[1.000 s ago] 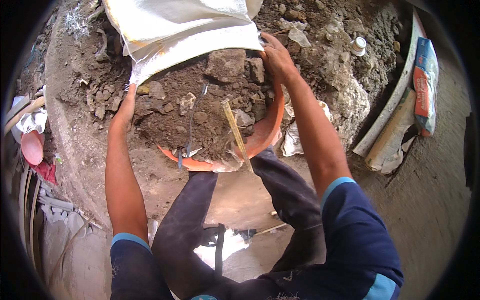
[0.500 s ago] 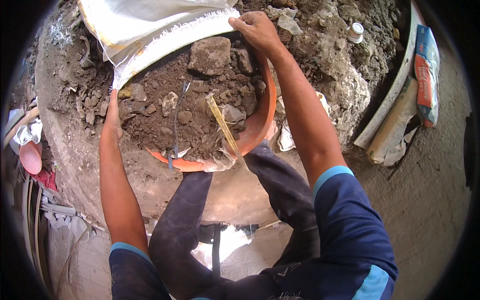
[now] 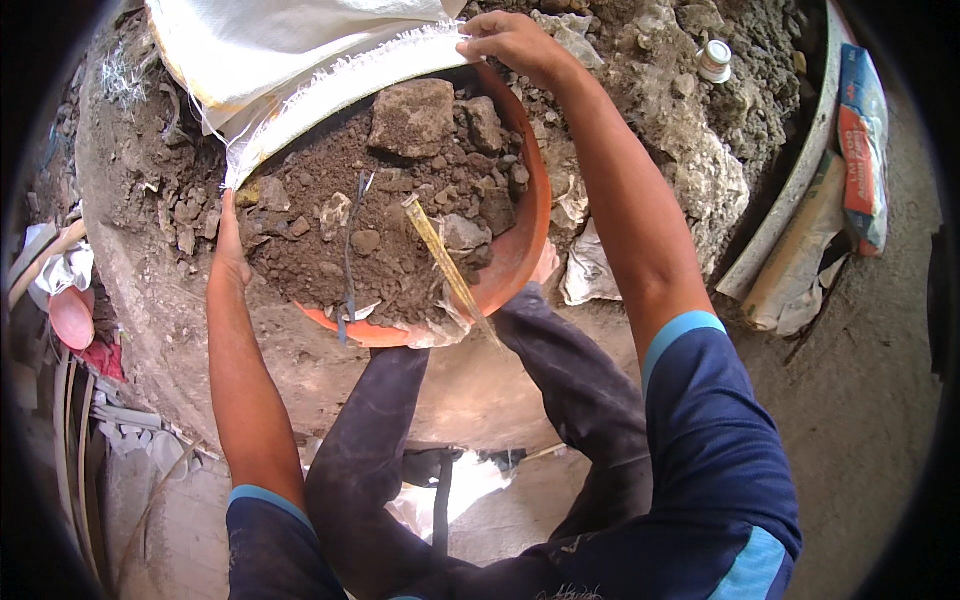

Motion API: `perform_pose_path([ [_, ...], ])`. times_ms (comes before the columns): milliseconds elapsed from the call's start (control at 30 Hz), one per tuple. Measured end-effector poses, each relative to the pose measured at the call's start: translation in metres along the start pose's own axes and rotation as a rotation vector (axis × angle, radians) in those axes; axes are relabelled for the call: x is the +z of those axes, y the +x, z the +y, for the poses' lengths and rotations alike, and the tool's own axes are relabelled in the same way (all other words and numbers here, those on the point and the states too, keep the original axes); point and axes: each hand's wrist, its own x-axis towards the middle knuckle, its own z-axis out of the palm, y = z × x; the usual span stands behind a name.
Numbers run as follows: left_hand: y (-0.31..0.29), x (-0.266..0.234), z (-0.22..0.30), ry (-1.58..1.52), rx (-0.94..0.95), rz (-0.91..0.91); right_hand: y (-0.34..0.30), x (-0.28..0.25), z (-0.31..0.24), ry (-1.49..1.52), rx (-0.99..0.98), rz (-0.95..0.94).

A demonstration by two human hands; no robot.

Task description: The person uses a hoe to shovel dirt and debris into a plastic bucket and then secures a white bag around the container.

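White sack (image 3: 290, 45) lies at the far side of the soil, cut off by the upper edge of the view. Its frayed border is stretched in a curve between 2 hands, probably so that its mouth keeps wide and faces the load. Orange basin (image 3: 537, 190) stands next to it, with its near side close to the person's 2 legs, which perhaps steady it; I cannot tell if they touch. Brown soil (image 3: 290, 235) fills the basin and hides much of its wall.

Right hand (image 3: 510, 42) has its grip pinched, nearly closed, on the right end of the border. Left hand (image 3: 230, 262) reaches along the basin's left, its grip narrow at the sack's corner; the fingers underneath are mostly hidden. Being so far apart, the hands seem to make the border tight.

Large stone (image 3: 412, 117) sits on the soil near the border. Yellow strip (image 3: 445, 255) leans across the near rim, supported there, and thinner dark strip (image 3: 352, 245) lies loosely to its left.
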Motion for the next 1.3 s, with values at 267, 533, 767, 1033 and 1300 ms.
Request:
perform_pose_path([
  [267, -0.025, 0.018, 0.018, -0.067, 0.007, -0.064, 0.017, 0.014, 0.025, 0.448, 0.274, 0.263],
  [533, -0.019, 0.007, -0.008, -0.094, 0.087, 0.033, -0.035, 0.025, -0.02, 0.833, 0.244, 0.204],
  [767, -0.018, -0.002, -0.02, -0.077, 0.265, -0.033, -0.036, 0.021, -0.01, 0.894, 0.39, 0.213],
  [1033, 0.024, -0.016, -0.012, 0.349, 0.26, 0.069, -0.017, 0.021, 0.029, 0.633, 0.341, 0.017],
  [1300, 0.032, -0.01, 0.027, -0.253, 0.531, -0.13, -0.001, 0.025, 0.045, 0.642, 0.464, 0.025],
])
